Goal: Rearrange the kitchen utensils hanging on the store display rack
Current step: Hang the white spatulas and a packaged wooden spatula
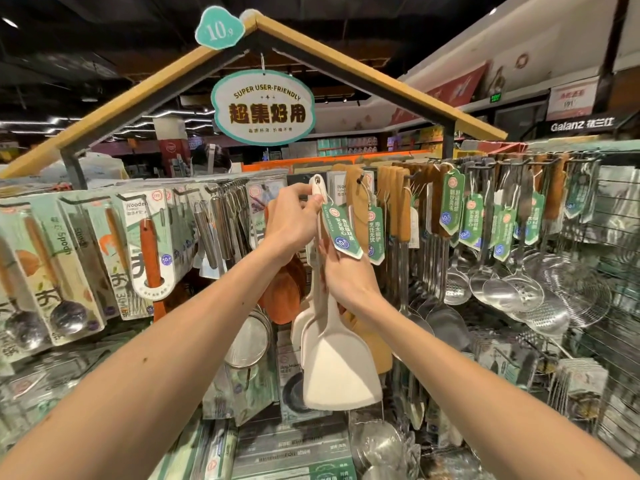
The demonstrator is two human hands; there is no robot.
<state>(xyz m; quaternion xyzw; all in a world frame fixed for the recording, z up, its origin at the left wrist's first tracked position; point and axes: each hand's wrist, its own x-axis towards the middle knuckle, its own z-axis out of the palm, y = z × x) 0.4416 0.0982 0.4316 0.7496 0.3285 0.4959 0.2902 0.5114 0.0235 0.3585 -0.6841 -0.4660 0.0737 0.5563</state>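
Trainee: Spatula placement first. Where is it right now?

Supervisor: The cream spatula (341, 368) hangs upright in the middle of the display rack (485, 164), near us, with wooden turners (398, 202) just to its right and steel ladles (498, 292) farther right.

Trainee: And the grip?

Supervisor: Both hands have it. The left hand (292, 220) pinches the top of the handle beside the hanging hole (316, 181). The right hand (348, 282) is curled round the handle lower down. Whether the hole sits on a hook, I cannot tell; the fingers hide it.

Trainee: How should I do this step well?

Supervisor: I would steer the hole with the upper pinch and let the lower hand only steady the weight, so the blade does not swing into its neighbours. Keep the green tag (341, 232) out in front, so it does not snag.

Trainee: What does the thing look like?

Supervisor: Matte, pale cream, one piece, with a slim handle widening to a broad flat blade with a straight lower edge. A second cream spatula (298, 327) hangs just behind it on the left.
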